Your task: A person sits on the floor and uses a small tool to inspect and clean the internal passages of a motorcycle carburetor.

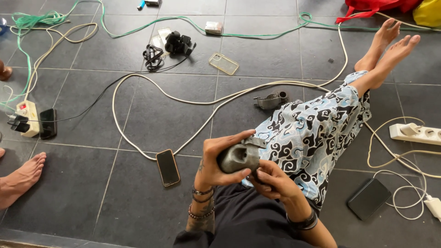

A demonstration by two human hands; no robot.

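I sit on a dark tiled floor with my patterned-trouser legs stretched out to the upper right. My left hand (216,158) wraps around a grey cast metal part (239,157), thumb along its top. My right hand (274,181) grips the same part from below and right, fingers curled under it. A second grey metal part (272,100) lies on the floor beyond my legs, beside a white cable.
A phone (167,167) lies left of my hands. A dark flat case (368,198) rests at right near a white power strip (414,133). Another power strip (28,117) with chargers sits far left. Another person's foot (20,178) rests at left. Cables loop across the floor.
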